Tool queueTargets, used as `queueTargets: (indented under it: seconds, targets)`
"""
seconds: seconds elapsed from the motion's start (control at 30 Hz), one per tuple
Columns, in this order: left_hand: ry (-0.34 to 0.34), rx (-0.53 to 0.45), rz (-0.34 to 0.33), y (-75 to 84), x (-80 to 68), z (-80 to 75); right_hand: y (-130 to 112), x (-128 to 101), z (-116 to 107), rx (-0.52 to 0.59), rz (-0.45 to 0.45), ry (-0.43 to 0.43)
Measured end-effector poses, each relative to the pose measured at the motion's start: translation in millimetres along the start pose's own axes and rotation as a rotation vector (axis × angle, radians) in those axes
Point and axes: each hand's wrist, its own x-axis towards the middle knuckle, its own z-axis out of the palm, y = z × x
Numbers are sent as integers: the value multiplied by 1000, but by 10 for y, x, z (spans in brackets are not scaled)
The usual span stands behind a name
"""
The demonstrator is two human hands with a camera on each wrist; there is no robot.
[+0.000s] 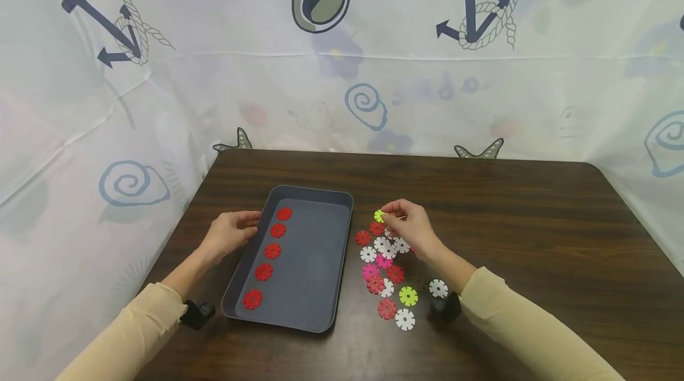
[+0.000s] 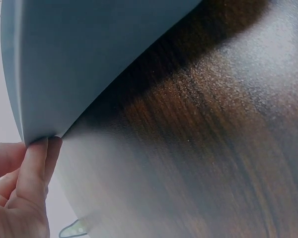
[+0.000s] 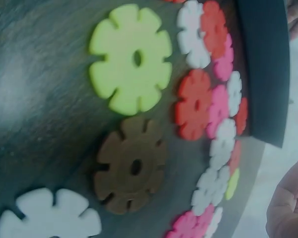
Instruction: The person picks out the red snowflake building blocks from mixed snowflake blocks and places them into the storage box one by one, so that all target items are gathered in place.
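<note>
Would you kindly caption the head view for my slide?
Left hand touches a grey tray holding five red discs; right hand pinches a yellow-green disc.

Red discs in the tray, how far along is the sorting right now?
Done: five red discs lie in a column along the left side of the gray tray. In hand: the right hand is at the top of the loose pile, fingertips by a yellow-green disc; the left hand touches the tray's edge. Left: several red discs sit on the table among white, pink and yellow-green ones.
</note>
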Motion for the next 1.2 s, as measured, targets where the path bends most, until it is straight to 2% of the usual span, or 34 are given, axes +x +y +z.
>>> queueTargets:
  seconds: [0.23, 0.47, 0.8, 0.97, 1.2]
  targets:
    - [-1, -8, -6, 4, 6, 5, 118, 64, 12, -43, 23, 16]
    - [1, -12, -10, 0, 12, 6, 226, 127, 44, -140, 7, 23]
    - [2, -4, -13, 4, 6, 9, 280, 210, 108, -346, -60, 29]
    - [4, -6, -5, 5, 4, 7, 279, 222, 144, -414, -80, 21]
    - [4, -12, -6, 0, 4, 1, 255, 234, 181, -508, -153, 12]
